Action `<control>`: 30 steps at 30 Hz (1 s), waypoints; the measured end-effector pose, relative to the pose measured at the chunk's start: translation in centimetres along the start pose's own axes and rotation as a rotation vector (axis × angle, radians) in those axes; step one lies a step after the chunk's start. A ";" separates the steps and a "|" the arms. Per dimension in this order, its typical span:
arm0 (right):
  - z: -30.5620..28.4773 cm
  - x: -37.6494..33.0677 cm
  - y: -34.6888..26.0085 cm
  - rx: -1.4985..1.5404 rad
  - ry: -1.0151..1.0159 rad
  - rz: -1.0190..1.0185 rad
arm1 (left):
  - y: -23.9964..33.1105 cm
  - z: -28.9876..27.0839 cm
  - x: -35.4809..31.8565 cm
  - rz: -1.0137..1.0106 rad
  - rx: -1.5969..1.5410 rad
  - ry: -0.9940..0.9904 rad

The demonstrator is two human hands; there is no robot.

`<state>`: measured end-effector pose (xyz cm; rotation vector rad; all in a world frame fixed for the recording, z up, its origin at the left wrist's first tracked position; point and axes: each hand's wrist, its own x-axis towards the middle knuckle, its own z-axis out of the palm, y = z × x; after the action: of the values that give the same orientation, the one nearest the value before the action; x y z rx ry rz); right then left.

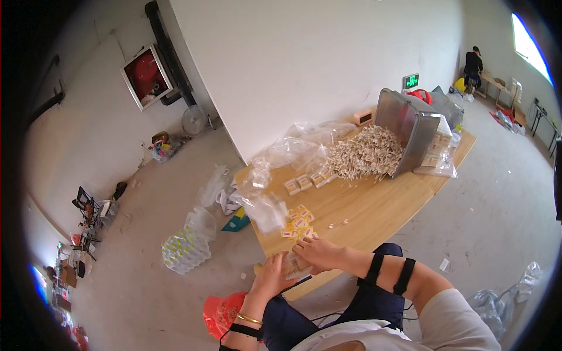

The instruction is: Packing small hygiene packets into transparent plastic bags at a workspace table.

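Observation:
At the table's near left corner, my left hand (271,276) and my right hand (317,254) are closed on a small pale pack (295,267), one from each side. It looks like a pack of cotton swabs, though fingers cover part of it. Just beyond my right hand lie several yellow and white printed cards (298,221). Two loose cotton swabs (338,224) rest to their right. A large heap of cotton swabs (366,153) spills from a grey plastic bin (417,126) tipped on its side. Several small filled packs (305,182) stand in a row left of the heap.
Clear plastic bags (263,207) cover the wooden table's (380,202) left edge. Filled bags (439,152) stand behind the bin. A red bag (223,313) is by my left forearm, and a clear bag with green-yellow items (186,248) lies on the floor. Another person (473,65) is far right.

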<state>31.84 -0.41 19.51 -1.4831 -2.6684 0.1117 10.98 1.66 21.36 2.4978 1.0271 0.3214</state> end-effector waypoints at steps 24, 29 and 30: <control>-6.7 1.9 3.1 0.235 0.064 -0.087 | 5.0 -5.8 3.5 -0.093 0.091 0.050; -2.3 -0.5 2.1 -0.025 0.263 -0.051 | 6.4 0.9 1.7 -0.095 0.458 0.325; -0.9 -1.5 2.2 -0.022 0.227 -0.045 | 6.4 2.6 1.2 -0.088 0.455 0.322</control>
<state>34.58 -0.49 20.08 -1.3500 -2.5264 -0.0847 16.68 -2.35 22.05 2.8479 1.4746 0.5269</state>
